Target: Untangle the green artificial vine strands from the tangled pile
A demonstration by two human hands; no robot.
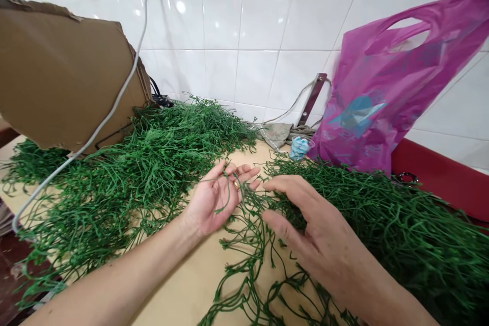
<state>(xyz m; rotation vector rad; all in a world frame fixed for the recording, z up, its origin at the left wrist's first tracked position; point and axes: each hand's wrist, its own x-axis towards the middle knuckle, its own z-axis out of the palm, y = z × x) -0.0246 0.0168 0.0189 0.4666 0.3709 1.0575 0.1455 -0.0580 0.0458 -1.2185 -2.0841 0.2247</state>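
My left hand (216, 198) lies palm up in the middle of the view, with a gold ring (237, 184) on one finger. A thin green strand (228, 194) loops across its palm and passes between the thumb and fingers. My right hand (317, 229) is palm down with its fingers spread, touching a tangled green artificial vine (252, 234) that trails toward me across the tabletop. Large heaps of the same green strands lie on both sides, a left heap (153, 163) and a right heap (405, 229).
A bent cardboard sheet (64, 71) leans at the upper left, crossed by a grey cable (114, 97). A magenta plastic bag (385, 91) stands at the right, near a blue crumpled item (300, 147). A red ledge (443, 178) runs along the white tile wall (244, 25).
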